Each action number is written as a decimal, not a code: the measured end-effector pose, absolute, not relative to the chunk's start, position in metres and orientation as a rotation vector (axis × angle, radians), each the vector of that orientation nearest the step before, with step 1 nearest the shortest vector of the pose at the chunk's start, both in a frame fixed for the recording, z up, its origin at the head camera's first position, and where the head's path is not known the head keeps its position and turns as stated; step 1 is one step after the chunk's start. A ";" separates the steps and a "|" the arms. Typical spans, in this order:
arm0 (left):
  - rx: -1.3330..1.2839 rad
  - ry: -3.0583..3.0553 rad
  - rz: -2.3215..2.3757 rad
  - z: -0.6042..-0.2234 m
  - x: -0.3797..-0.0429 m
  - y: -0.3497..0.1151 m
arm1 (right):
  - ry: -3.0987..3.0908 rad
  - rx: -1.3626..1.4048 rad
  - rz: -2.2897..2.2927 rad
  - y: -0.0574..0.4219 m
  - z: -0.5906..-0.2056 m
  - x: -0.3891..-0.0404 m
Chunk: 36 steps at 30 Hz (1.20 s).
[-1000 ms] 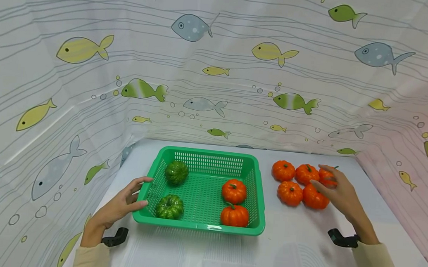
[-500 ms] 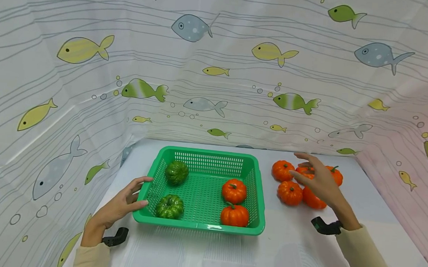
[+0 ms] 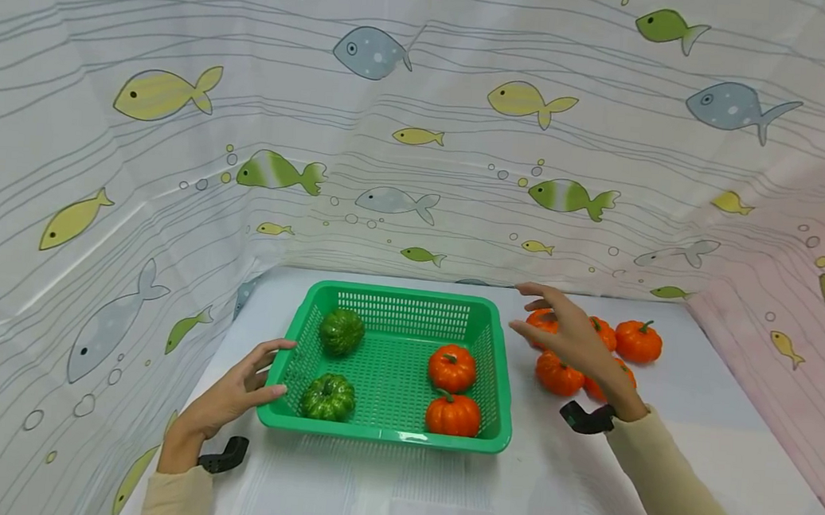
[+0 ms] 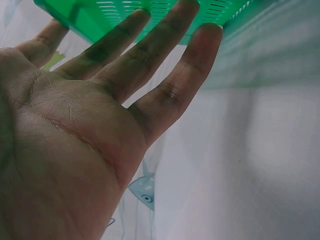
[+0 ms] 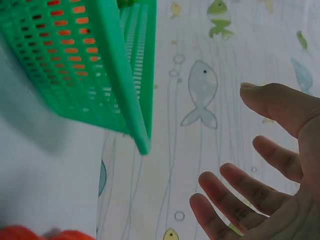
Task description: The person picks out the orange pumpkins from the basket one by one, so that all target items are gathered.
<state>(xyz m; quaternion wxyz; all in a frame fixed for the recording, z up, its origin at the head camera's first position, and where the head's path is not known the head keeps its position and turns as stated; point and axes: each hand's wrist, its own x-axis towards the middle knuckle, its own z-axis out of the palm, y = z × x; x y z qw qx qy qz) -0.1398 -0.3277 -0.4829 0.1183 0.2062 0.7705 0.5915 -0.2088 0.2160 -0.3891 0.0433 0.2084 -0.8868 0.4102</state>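
A green plastic basket [image 3: 381,439] holds two green pumpkins [image 3: 341,332] on its left side and two orange pumpkins [image 3: 452,369] on its right. My left hand [image 3: 234,393] touches the basket's left rim; in the left wrist view its extended fingers [image 4: 165,95] reach the slatted wall. Bare and spread, my right hand [image 3: 568,332] hovers over the gap to the right of the basket, holding nothing. Beneath and behind it lie several small orange pumpkins [image 3: 639,342], some partly hidden by the hand. The right wrist view shows its fingers [image 5: 235,200] apart from the basket wall.
The white table [image 3: 339,492] runs up to a fish-printed curtain [image 3: 419,158] at the back and both sides. A dark camera band [image 3: 224,457] sits on my left wrist, another camera [image 3: 586,418] on my right.
My right hand has moved left from the rightmost orange pumpkins toward the basket, uncovering the far-right one. The left hand and the basket have stayed in place.
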 end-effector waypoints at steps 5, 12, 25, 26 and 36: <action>0.598 2.263 1.727 -0.484 -0.140 -0.328 | -2.695 0.760 1.255 0.195 -0.389 -0.214; 0.610 2.278 1.706 -0.484 -0.140 -0.328 | -2.728 0.874 1.244 0.170 -0.391 -0.219; 0.608 2.246 1.738 -0.483 -0.141 -0.327 | -2.879 1.112 1.230 0.133 -0.395 -0.227; 0.610 2.243 1.740 -0.483 -0.141 -0.327 | -2.900 1.139 1.208 0.130 -0.397 -0.227; 0.598 2.252 1.731 -0.485 -0.141 -0.328 | -3.151 1.169 0.967 0.112 -0.401 -0.227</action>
